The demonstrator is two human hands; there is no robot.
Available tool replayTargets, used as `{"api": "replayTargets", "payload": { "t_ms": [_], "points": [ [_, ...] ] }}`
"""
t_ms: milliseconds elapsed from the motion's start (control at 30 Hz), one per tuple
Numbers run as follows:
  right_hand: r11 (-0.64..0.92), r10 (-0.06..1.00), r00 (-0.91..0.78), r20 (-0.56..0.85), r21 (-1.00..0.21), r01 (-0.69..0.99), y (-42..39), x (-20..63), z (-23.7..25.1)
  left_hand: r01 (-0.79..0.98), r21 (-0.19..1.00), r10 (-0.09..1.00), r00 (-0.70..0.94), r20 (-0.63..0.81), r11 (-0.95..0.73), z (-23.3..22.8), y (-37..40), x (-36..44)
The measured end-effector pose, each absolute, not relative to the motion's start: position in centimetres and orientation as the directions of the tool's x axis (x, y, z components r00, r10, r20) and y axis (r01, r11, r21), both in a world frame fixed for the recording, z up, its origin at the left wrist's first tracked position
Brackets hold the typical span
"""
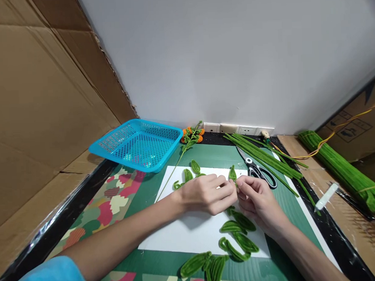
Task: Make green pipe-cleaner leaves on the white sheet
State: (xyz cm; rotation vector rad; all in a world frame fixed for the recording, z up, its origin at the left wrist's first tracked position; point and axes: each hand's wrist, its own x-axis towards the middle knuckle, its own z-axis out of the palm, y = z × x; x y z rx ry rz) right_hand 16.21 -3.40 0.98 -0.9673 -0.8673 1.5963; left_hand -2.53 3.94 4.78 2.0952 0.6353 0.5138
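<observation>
My left hand [209, 194] and my right hand [259, 200] meet over a white sheet of paper [178, 233], fingertips close together. Both are closed in a pinch around the lower end of a small green pipe cleaner leaf [232, 173], whose tip points up and away. The exact grip of the left fingers is partly hidden. Several finished leaves [231, 226] lie on the paper just below my hands, and more leaves [196, 263] rest near the front. Behind my left wrist are further green leaves [195, 166].
A blue plastic basket [138, 146] stands at the back left, beside an orange-flowered stem [192, 136]. Black-handled scissors [259, 173] and loose green pipe cleaners [264, 156] lie to the right. Farther right are a thick green bundle [342, 172], a white tube [326, 197] and a yellow cable [324, 140].
</observation>
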Motion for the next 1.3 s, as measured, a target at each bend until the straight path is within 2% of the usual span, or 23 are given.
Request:
{"api": "replayTargets", "payload": {
  "t_ms": [67, 167, 233, 300, 367, 467, 533, 600, 700, 767, 800, 833, 867, 933, 967, 1000, 1033, 1067, 1100, 1167, 1233, 1267, 1300],
  "points": [
    [-0.190, 0.981, -0.109, -0.162, -0.915, -0.355, -3.4, 16.3, 1.0, 0.250, 0.802, 0.602, 0.781, 0.163, -0.543, 4.5, 3.9, -2.4],
    [-0.023, 1.000, -0.016, -0.021, -0.988, -0.152, -3.5, 16.7, 1.1, 0.227, 0.804, 0.643, 0.729, 0.234, -0.550, 4.2, 3.5, -1.8],
    [0.111, 0.994, 0.020, 0.112, -0.993, 0.050, -3.6, 17.0, 1.3, 0.194, 0.906, 0.696, 0.705, 0.139, -0.377, 4.1, 3.4, -1.4],
    [0.252, 0.965, 0.008, 0.263, -0.934, 0.252, -3.7, 17.3, 1.5, 0.148, 0.986, 0.678, 0.733, -0.060, -0.073, 4.1, 3.5, -1.0],
    [0.369, 0.921, -0.034, 0.389, -0.839, 0.399, -3.8, 17.6, 1.5, 0.118, 0.975, 0.595, 0.777, -0.208, 0.187, 4.2, 3.8, -0.8],
    [0.436, 0.880, -0.061, 0.471, -0.750, 0.498, -3.8, 17.7, 1.5, 0.090, 0.941, 0.554, 0.789, -0.267, 0.326, 4.2, 4.1, -0.8],
    [0.431, 0.882, -0.056, 0.468, -0.753, 0.497, -3.7, 17.7, 1.6, 0.076, 0.948, 0.578, 0.776, -0.251, 0.310, 4.2, 4.1, -0.9],
    [0.394, 0.905, -0.035, 0.425, -0.801, 0.450, -3.7, 17.6, 1.8, 0.086, 0.975, 0.622, 0.758, -0.197, 0.204, 4.4, 3.9, -1.0],
    [0.256, 0.961, 0.026, 0.276, -0.920, 0.298, -3.8, 17.3, 1.9, 0.145, 0.975, 0.691, 0.723, 0.014, -0.171, 4.6, 3.6, -1.1],
    [0.152, 0.986, 0.047, 0.161, -0.976, 0.152, -3.8, 16.9, 1.8, 0.192, 0.844, 0.665, 0.709, 0.233, -0.501, 4.5, 3.6, -1.3],
    [0.106, 0.993, 0.047, 0.109, -0.992, 0.070, -3.8, 16.7, 1.6, 0.210, 0.721, 0.607, 0.714, 0.348, -0.660, 4.3, 3.6, -1.4],
    [0.059, 0.997, 0.045, 0.058, -0.998, -0.021, -3.7, 16.5, 1.4, 0.206, 0.546, 0.496, 0.736, 0.460, -0.812, 4.1, 3.8, -1.6],
    [0.004, 0.999, 0.038, -0.001, -0.993, -0.116, -3.7, 16.2, 1.3, 0.184, 0.323, 0.342, 0.766, 0.544, -0.928, 3.9, 3.9, -1.8],
    [-0.116, 0.992, 0.006, -0.123, -0.949, -0.292, -3.6, 15.7, 1.0, 0.120, -0.093, 0.044, 0.813, 0.580, -0.988, 3.4, 4.3, -2.2],
    [-0.168, 0.985, -0.015, -0.175, -0.919, -0.356, -3.5, 15.6, 0.9, 0.097, -0.226, -0.049, 0.824, 0.565, -0.969, 3.2, 4.5, -2.3],
    [-0.204, 0.977, -0.029, -0.210, -0.896, -0.395, -3.5, 15.5, 0.9, 0.090, -0.287, -0.088, 0.829, 0.553, -0.954, 3.1, 4.6, -2.4],
    [-0.218, 0.974, -0.033, -0.224, -0.889, -0.402, -3.5, 15.6, 0.9, 0.102, -0.276, -0.071, 0.830, 0.553, -0.956, 3.0, 4.6, -2.4],
    [-0.203, 0.978, -0.023, -0.210, -0.905, -0.374, -3.5, 15.7, 0.9, 0.128, -0.193, -0.003, 0.826, 0.564, -0.973, 3.0, 4.6, -2.4],
    [-0.161, 0.986, -0.001, -0.169, -0.937, -0.311, -3.5, 16.0, 1.0, 0.164, -0.043, 0.112, 0.818, 0.565, -0.985, 3.0, 4.5, -2.2],
    [-0.019, 0.999, 0.043, -0.024, -0.994, -0.103, -3.5, 16.6, 1.1, 0.233, 0.394, 0.410, 0.789, 0.458, -0.889, 3.3, 4.2, -1.8],
    [0.152, 0.987, 0.039, 0.159, -0.979, 0.132, -3.6, 17.3, 1.3, 0.240, 0.800, 0.618, 0.761, 0.197, -0.550, 3.6, 4.0, -1.4],
    [0.229, 0.970, 0.023, 0.241, -0.946, 0.229, -3.6, 17.5, 1.4, 0.218, 0.916, 0.655, 0.753, 0.062, -0.337, 3.8, 4.0, -1.2],
    [0.294, 0.951, 0.000, 0.309, -0.905, 0.306, -3.7, 17.7, 1.5, 0.187, 0.971, 0.660, 0.750, -0.046, -0.146, 3.9, 4.0, -1.1]
  ]
}}
